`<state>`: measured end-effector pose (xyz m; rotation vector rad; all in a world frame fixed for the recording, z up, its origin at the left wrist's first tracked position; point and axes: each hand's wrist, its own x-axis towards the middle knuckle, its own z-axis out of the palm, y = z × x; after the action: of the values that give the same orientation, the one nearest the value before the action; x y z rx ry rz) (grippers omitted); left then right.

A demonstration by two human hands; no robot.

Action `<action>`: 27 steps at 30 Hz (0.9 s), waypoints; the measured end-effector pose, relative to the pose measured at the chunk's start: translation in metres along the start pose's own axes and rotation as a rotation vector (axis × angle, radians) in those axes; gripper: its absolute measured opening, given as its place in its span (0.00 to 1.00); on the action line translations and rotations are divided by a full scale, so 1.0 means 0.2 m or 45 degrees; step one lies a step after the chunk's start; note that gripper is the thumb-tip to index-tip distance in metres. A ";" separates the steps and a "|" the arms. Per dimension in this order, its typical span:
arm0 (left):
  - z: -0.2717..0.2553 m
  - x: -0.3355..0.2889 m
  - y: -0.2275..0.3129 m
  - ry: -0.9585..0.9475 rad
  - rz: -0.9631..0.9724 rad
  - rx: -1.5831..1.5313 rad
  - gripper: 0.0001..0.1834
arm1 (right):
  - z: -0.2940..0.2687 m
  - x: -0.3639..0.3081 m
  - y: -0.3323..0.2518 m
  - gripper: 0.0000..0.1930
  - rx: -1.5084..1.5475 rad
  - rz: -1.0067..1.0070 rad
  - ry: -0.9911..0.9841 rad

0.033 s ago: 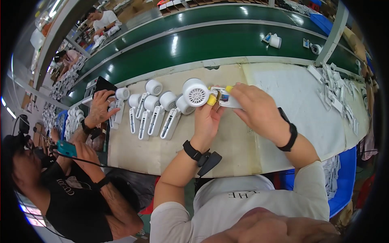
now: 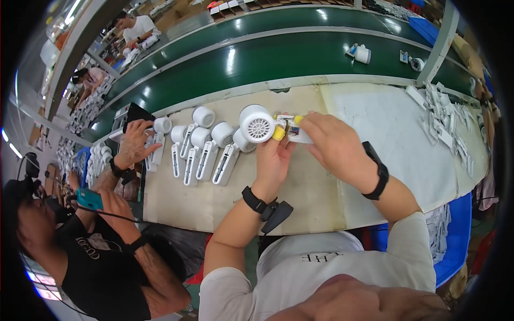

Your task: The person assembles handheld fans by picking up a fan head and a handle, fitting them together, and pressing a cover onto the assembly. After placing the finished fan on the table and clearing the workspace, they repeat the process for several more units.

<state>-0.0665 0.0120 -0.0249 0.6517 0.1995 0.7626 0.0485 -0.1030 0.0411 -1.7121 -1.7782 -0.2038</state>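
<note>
A white handheld fan with a round grille is held up over the table. My left hand grips it from below at the neck, just under the head. The handle is turned to the right, and small inner parts show in it. My right hand closes its fingers on the far end of the handle, beside a white handle piece. Yellow covers sit on some fingertips of both hands. Several similar fans lie left of my hands, heads away from me. My palms and some fingertips are hidden.
White plastic handle parts are heaped on the table's right side. Beyond the table runs a green conveyor belt carrying two fan units. A blue bin stands at lower right. A co-worker's hand touches a fan at the left.
My right hand has shifted slightly left, toward the fan head. The fan has moved very slightly left in my left hand.
</note>
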 end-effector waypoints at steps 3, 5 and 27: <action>0.01 -0.01 0.02 0.008 0.053 0.021 0.20 | 0.07 0.01 -0.01 0.27 -0.135 -0.047 0.084; 0.01 -0.02 0.02 -0.017 0.036 0.021 0.20 | 0.07 0.01 -0.01 0.27 -0.095 -0.084 0.206; 0.10 -0.07 0.11 -0.097 0.443 0.337 0.17 | 0.04 -0.04 0.08 0.19 0.781 0.454 -0.209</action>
<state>-0.0808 0.0055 0.0031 0.9808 0.1188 1.0535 0.0599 -0.1044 0.0256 -1.5686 -1.4022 0.5917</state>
